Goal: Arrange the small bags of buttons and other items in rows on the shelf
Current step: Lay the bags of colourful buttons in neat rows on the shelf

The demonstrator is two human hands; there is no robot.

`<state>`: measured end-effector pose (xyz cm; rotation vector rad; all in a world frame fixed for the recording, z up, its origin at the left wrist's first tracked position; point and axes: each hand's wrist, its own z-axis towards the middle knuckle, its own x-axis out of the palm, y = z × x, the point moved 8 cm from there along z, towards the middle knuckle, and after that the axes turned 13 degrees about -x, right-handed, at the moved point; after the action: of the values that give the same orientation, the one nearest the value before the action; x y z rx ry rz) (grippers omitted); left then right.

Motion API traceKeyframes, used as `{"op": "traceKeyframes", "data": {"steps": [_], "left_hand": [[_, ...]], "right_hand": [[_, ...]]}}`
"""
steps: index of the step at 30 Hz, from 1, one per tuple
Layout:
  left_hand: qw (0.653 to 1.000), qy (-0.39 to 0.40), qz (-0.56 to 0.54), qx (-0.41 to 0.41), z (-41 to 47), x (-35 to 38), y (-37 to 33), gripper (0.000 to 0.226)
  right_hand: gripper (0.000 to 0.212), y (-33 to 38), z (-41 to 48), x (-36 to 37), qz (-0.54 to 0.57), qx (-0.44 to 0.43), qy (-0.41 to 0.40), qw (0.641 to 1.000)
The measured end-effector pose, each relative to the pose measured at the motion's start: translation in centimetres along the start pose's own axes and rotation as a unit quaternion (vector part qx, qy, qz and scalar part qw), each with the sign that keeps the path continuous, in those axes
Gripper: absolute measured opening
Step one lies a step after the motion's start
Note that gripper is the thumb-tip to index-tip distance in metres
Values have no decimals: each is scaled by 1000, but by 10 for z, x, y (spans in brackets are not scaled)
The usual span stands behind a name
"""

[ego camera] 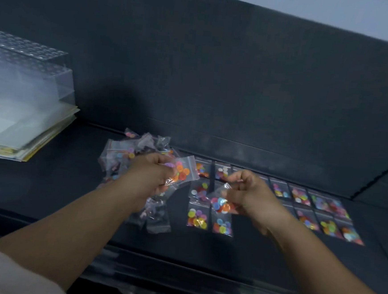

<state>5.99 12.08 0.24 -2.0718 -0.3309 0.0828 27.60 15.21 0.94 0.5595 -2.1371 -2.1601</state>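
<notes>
Since the loose pile (139,153) lay on the shelf (261,256) left of the rows (300,197) running toward its right edge, left hand (152,175) gripped an orange-button bag (183,172) while right hand (250,194) pinched a second bag (221,203) above the rows' left end, probably for next placement.

On the shelf (272,257), a loose heap of small bags (127,155) lies left of centre. To its right, the laid-out bags (318,212) sit side by side in rows that run toward the right end. A stack of papers (26,138) lies at the far left, well apart from the heap, with a plastic container (25,71) on top. The back panel (217,79) stands behind everything. The left hand (151,176) holds the left bag (183,172) over the heap's right edge; the right hand (252,195) holds the right bag (222,202) over the rows' left end.
</notes>
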Motion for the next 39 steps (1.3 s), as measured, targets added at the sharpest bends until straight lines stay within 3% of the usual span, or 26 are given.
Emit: {"op": "traceKeyframes", "data": {"steps": [8, 12, 15, 17, 22, 29, 39], "left_hand": [[999, 20, 46, -11, -12, 47, 13, 13], [998, 23, 63, -7, -17, 62, 17, 13], [997, 21, 77, 0, -20, 71, 20, 12], [997, 18, 79, 1, -21, 76, 21, 12], [996, 9, 84, 3, -24, 84, 24, 15], [997, -2, 74, -2, -23, 85, 27, 13], [999, -7, 27, -34, -21, 85, 38, 10]], "right_hand": [[31, -45, -34, -55, -185, -10, 37, 982], [42, -53, -42, -59, -214, -52, 32, 975], [54, -43, -49, -72, -358, -124, -17, 925], [45, -37, -56, -78, -408, -165, -54, 896], [15, -55, -67, -70, -448, -167, -26, 878], [11, -58, -60, -53, -425, -230, 54, 874], [17, -55, -51, -45, -426, -285, 93, 854]]}}
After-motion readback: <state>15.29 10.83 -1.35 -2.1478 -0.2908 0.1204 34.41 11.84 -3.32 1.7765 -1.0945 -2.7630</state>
